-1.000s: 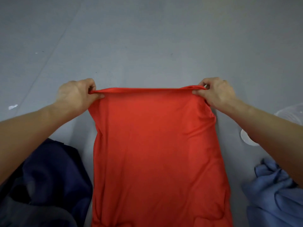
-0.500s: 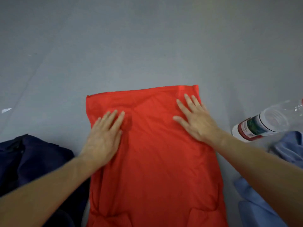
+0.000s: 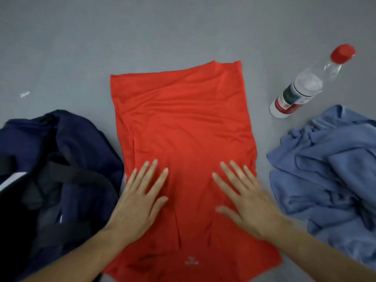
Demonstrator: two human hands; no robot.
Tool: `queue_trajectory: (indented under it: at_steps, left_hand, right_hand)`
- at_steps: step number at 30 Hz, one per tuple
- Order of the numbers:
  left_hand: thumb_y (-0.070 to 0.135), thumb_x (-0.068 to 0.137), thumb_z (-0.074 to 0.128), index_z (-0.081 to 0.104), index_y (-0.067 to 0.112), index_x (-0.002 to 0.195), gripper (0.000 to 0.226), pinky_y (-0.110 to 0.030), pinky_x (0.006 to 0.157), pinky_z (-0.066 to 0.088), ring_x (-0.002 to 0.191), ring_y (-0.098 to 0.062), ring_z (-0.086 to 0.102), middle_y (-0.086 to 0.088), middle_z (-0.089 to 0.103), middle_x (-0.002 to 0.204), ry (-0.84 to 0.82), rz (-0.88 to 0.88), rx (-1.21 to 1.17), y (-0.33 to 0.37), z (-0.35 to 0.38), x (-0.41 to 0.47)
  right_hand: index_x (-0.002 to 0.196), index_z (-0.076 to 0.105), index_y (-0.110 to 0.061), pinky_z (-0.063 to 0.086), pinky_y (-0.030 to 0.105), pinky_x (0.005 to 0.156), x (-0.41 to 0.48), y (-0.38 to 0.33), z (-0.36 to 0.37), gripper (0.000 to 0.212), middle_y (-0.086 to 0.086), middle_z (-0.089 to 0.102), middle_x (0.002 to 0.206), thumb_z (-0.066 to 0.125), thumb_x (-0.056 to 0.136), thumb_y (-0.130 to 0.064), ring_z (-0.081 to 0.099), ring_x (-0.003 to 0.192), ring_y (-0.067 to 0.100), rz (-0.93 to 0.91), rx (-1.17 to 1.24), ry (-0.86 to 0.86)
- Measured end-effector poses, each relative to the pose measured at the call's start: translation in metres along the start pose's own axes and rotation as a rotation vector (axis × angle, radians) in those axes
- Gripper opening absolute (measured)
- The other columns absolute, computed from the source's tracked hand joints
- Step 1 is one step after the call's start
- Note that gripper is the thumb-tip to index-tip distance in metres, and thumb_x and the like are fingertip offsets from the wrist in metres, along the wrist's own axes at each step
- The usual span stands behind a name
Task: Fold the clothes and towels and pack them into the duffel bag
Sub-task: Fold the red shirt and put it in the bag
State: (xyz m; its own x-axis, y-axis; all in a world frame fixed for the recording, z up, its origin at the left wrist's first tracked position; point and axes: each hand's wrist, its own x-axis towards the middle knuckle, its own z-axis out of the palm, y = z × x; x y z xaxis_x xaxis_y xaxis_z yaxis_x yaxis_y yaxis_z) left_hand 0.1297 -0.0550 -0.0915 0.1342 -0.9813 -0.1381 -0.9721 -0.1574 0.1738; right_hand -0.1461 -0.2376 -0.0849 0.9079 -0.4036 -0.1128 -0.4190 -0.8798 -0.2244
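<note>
Red shirt is laid flat on the grey floor, folded into a long strip that runs away from the person, its far edge slightly skewed and its upper part lightly creased. Both hands are pressed palm-down on its near half. The left hand is placed toward the strip's left edge and the right hand toward its right edge, with a bare band of fabric left between them. The fingers of each hand are held straight and fanned a little apart, and nothing is gripped. A small pale logo is seen close to the shirt's near edge.

A navy duffel bag is set just beside the shirt on the left, with a black strap draped across it. A crumpled blue cloth is heaped on the right, near the shirt; whether it is a garment or a towel cannot be told. A clear plastic bottle with a red cap is laid on its side beyond that heap, apart from the shirt. A small white scrap is seen on the floor at far left.
</note>
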Motion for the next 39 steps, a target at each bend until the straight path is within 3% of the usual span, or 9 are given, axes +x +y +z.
queue_trajectory:
  at_steps: [5,11,14,20,25,28,32,36,39]
  left_hand:
    - [0.051,0.100,0.035,0.023,0.015,0.158,0.069,-0.049,0.121,0.017,0.153,-0.032,0.014,-0.017,0.011,0.166,-0.079,-0.006,-0.007,0.041,0.033,-0.126]
    - [0.063,0.097,0.041,0.022,0.008,0.158,0.084,-0.039,0.123,0.010,0.154,-0.023,0.013,-0.008,0.012,0.167,-0.217,0.007,0.038,0.057,0.042,-0.179]
    - [0.056,0.094,0.046,0.016,0.012,0.159,0.084,-0.037,0.122,0.010,0.153,-0.024,0.019,-0.007,0.011,0.167,-0.198,0.096,0.040,0.049,0.041,-0.166]
    - [0.036,0.084,0.049,0.019,0.011,0.159,0.084,-0.049,0.122,0.018,0.154,-0.027,0.012,-0.008,0.011,0.167,-0.168,0.164,0.091,0.023,0.029,-0.151]
    - [0.035,0.097,0.041,0.048,0.012,0.147,0.055,-0.046,0.116,0.031,0.143,-0.028,0.041,-0.007,0.042,0.156,-0.036,0.158,0.099,0.026,0.054,-0.147]
    - [0.039,0.102,0.042,0.074,0.015,0.117,0.042,-0.039,0.091,0.053,0.106,-0.024,0.068,-0.001,0.071,0.121,0.188,0.091,-0.059,0.034,0.045,-0.124]
    - [0.052,0.097,0.041,0.064,0.024,0.094,0.036,-0.034,0.047,0.050,0.058,-0.027,0.067,-0.001,0.070,0.071,0.194,-0.049,-0.158,0.018,0.003,-0.069]
    - [0.073,0.091,0.036,0.063,0.030,0.108,0.054,-0.043,0.062,0.055,0.074,-0.031,0.068,-0.004,0.071,0.081,0.086,-0.199,-0.158,-0.010,-0.022,-0.009]
    - [0.051,0.099,0.048,0.056,0.023,0.134,0.045,-0.046,0.086,0.053,0.104,-0.033,0.064,-0.007,0.069,0.112,0.197,-0.238,-0.116,-0.016,-0.030,0.019]
  right_hand:
    - [0.159,0.023,-0.025,0.020,0.052,0.118,-0.111,-0.050,0.033,0.084,0.006,0.018,0.166,0.039,0.093,-0.074,0.017,0.153,0.029,-0.015,-0.079,-0.252]
    - [0.158,0.028,-0.022,0.018,0.048,0.117,-0.125,-0.085,0.037,0.094,0.007,0.022,0.165,0.043,0.084,-0.077,0.022,0.152,0.027,0.079,-0.054,-0.372]
    - [0.157,0.029,-0.019,0.019,0.048,0.117,-0.131,-0.085,0.045,0.099,0.008,0.022,0.165,0.048,0.078,-0.076,0.023,0.151,0.027,-0.005,-0.075,-0.352]
    - [0.148,0.046,-0.012,0.027,0.048,0.115,-0.134,-0.084,0.053,0.075,0.011,0.036,0.159,0.052,0.078,-0.038,0.035,0.147,0.029,-0.035,-0.057,-0.177]
    - [0.135,0.062,-0.020,0.038,0.044,0.109,-0.131,-0.077,0.063,0.049,0.003,0.053,0.148,0.048,0.089,-0.027,0.051,0.136,0.028,-0.067,-0.075,-0.040]
    - [0.119,0.072,-0.021,0.053,0.037,0.097,-0.122,-0.067,0.051,0.039,-0.001,0.069,0.128,0.048,0.089,-0.025,0.065,0.118,0.022,-0.042,0.063,0.048]
    - [0.118,0.065,-0.023,0.052,0.039,0.077,-0.069,-0.045,0.000,0.025,0.009,0.076,0.099,0.049,0.099,-0.028,0.072,0.087,0.033,0.276,0.312,0.038]
    - [0.115,0.062,-0.021,0.051,0.046,0.080,-0.002,-0.007,-0.019,0.031,0.015,0.072,0.100,0.051,0.099,-0.045,0.067,0.092,0.041,0.418,0.225,0.035]
    - [0.123,0.061,-0.015,0.052,0.050,0.084,0.025,0.006,-0.012,0.042,0.015,0.066,0.114,0.043,0.099,-0.044,0.063,0.101,0.041,0.380,-0.006,0.169]
